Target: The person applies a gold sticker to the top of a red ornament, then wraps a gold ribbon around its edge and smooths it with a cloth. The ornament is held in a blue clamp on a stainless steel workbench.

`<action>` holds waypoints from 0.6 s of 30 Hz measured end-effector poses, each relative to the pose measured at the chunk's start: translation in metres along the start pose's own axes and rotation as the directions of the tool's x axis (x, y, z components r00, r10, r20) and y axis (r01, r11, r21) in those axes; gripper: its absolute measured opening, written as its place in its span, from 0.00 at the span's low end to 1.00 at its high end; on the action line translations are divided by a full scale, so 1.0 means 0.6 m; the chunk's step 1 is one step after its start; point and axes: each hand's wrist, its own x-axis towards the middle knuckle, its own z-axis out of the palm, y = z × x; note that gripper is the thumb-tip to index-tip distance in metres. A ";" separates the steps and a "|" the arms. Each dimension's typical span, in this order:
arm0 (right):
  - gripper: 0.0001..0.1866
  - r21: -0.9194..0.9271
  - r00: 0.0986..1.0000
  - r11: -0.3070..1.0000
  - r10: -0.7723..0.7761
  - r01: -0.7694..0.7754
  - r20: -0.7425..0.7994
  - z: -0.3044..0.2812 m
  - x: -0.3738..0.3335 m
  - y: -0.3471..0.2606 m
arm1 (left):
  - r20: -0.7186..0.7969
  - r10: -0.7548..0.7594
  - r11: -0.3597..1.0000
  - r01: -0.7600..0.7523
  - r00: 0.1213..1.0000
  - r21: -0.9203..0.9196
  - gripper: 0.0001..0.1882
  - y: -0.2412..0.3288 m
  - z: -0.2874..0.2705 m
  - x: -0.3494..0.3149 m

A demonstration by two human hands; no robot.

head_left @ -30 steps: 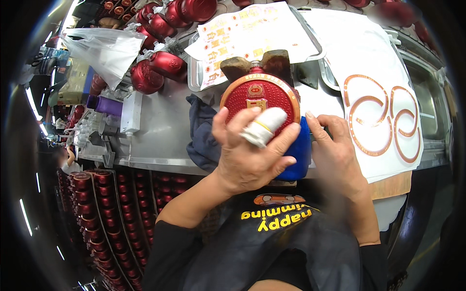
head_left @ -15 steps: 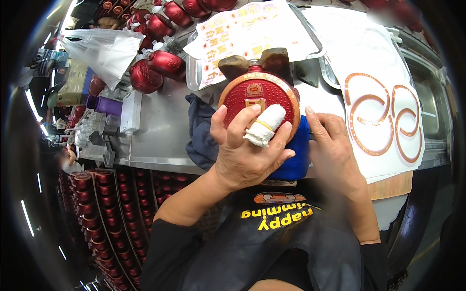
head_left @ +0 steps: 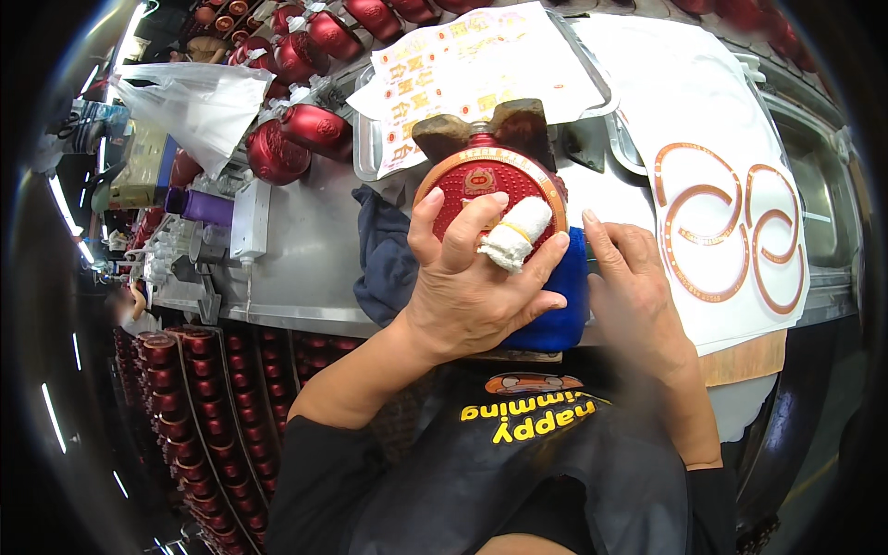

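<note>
A round red flask [head_left: 444, 202] with a dotted face and an orange ornamental ring [head_left: 552, 192] lies with its neck toward a dark two-pronged rest [head_left: 520, 122]. My left hand [head_left: 467, 291] spreads over its lower face, fingertips on or just above it. One of its fingers is wrapped in white cloth [head_left: 518, 233] held by a yellow band. Beneath the flask is a blue cloth [head_left: 572, 296]. Just right of that cloth is my right hand [head_left: 638, 296], index finger stretched forward, other fingers bent; a blurred patch covers part of it, and no held thing can be made out.
White sheets with orange ring strips [head_left: 703, 222] lie at the right. A printed sticker sheet [head_left: 481, 69] rests on a metal tray [head_left: 368, 153] behind the flask. Several red flasks [head_left: 317, 129], a dark cloth [head_left: 384, 254] and a white box [head_left: 250, 217] stand to the left.
My left hand has shifted slightly right over the flask, its fingers now covering more of the raised gold emblem. My right hand has barely moved.
</note>
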 end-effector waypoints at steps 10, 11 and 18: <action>0.36 0.001 1.000 1.000 0.009 -0.009 -0.001 -0.003 0.001 -0.001 | 0.003 0.019 1.000 -0.019 1.000 -0.015 0.29 -0.024 -0.004 0.027; 0.36 0.000 1.000 1.000 0.015 -0.015 0.005 -0.003 0.001 -0.001 | -0.002 0.022 1.000 -0.022 1.000 -0.014 0.29 -0.025 -0.005 0.029; 0.36 -0.004 1.000 1.000 0.021 -0.021 0.012 -0.007 0.001 -0.001 | -0.003 0.038 0.997 -0.038 0.999 -0.071 0.28 -0.029 -0.002 0.039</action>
